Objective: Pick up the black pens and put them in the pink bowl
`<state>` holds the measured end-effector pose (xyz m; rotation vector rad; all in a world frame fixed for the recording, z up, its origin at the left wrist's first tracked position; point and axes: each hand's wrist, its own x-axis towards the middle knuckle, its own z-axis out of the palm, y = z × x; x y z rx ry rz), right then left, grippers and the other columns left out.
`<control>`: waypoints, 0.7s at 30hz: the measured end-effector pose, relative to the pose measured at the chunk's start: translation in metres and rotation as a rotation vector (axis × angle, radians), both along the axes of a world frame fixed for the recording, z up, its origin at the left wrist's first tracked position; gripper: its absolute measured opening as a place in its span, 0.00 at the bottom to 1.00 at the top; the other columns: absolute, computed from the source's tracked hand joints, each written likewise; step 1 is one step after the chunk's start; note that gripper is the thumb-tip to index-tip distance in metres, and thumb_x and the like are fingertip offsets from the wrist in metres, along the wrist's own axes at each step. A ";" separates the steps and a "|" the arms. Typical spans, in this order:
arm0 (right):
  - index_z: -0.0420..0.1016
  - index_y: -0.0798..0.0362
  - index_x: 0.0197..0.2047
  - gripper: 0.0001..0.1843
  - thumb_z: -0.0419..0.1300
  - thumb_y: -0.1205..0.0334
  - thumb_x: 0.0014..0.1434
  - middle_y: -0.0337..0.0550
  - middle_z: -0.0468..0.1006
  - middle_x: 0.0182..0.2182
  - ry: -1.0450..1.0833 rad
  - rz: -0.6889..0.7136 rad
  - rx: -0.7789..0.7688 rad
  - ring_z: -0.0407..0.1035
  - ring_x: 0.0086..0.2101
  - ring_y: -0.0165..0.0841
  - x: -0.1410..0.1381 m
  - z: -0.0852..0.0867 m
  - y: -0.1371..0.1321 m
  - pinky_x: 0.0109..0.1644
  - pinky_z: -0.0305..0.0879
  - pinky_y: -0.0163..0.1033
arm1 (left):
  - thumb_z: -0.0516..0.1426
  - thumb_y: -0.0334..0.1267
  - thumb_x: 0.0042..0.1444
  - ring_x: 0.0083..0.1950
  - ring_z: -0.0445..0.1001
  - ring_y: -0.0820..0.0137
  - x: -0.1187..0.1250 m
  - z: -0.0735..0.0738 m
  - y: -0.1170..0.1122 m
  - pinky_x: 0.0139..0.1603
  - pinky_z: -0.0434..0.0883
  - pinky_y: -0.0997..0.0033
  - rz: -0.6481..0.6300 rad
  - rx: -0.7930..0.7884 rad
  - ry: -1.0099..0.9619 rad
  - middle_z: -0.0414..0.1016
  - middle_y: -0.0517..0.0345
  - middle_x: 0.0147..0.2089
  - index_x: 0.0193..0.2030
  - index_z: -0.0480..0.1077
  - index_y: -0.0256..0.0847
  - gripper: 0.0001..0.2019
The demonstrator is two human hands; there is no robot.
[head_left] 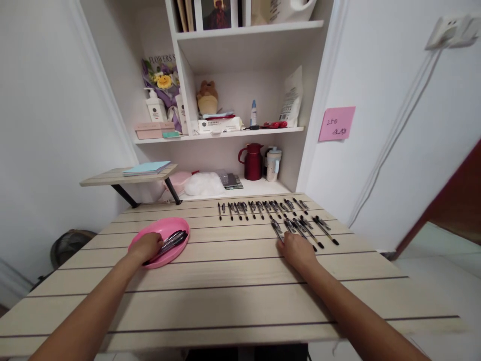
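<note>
At the left of the table lies a shallow pink dish (pixel 172 259) holding a bundle of dark pens (pixel 175 239). My left hand (pixel 148 246) reaches into this dish, its fingers curled over the pens' near ends; the fingertips are partly hidden. Over on the right, my right hand (pixel 297 250) pinches the lower end of a pen (pixel 277 228) at the tabletop. Right beside that hand, several more pens (pixel 307 228) lie slanted in a short row. Behind them runs a longer row of pens (pixel 253 209), with caps or short parts beside some.
A small raised shelf (pixel 108 176) with light blue paper (pixel 147 168) stands at the table's back left. Behind the table, a white shelf unit holds a red jug (pixel 253 163), a pale cup (pixel 273 164) and a white fluffy bundle (pixel 204 184). A cable (pixel 398 135) hangs down the right wall.
</note>
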<state>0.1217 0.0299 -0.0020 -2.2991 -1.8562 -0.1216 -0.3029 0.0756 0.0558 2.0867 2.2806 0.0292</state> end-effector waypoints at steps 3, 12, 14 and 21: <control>0.71 0.62 0.38 0.18 0.45 0.58 0.59 0.59 0.76 0.34 0.002 0.041 0.024 0.72 0.34 0.41 -0.009 0.006 -0.012 0.35 0.60 0.40 | 0.50 0.36 0.49 0.32 0.71 0.63 0.003 0.002 -0.001 0.31 0.60 0.70 -0.007 -0.017 0.037 0.75 0.46 0.33 0.27 0.71 0.37 0.09; 0.69 0.55 0.27 0.14 0.49 0.58 0.57 0.51 0.76 0.29 0.366 0.309 0.061 0.70 0.31 0.35 -0.067 0.012 -0.033 0.32 0.57 0.36 | 0.48 0.39 0.52 0.28 0.69 0.66 0.053 0.027 -0.018 0.28 0.59 0.71 0.005 0.310 -0.385 0.71 0.51 0.28 0.33 0.62 0.38 0.08; 0.68 0.54 0.23 0.18 0.49 0.52 0.57 0.47 0.75 0.24 0.798 0.349 0.040 0.69 0.28 0.34 -0.080 0.015 -0.021 0.31 0.58 0.35 | 0.49 0.40 0.51 0.21 0.64 0.73 0.095 0.021 -0.031 0.24 0.58 0.76 -0.027 0.169 -0.913 0.66 0.61 0.23 0.34 0.59 0.40 0.07; 0.68 0.54 0.35 0.22 0.51 0.42 0.54 0.44 0.76 0.27 2.191 0.249 0.082 0.69 0.24 0.29 -0.108 0.018 0.017 0.22 0.63 0.32 | 0.55 0.44 0.47 0.15 0.55 0.83 0.218 -0.031 -0.061 0.16 0.49 0.81 -0.034 -0.253 -1.698 0.63 0.67 0.22 0.34 0.58 0.40 0.13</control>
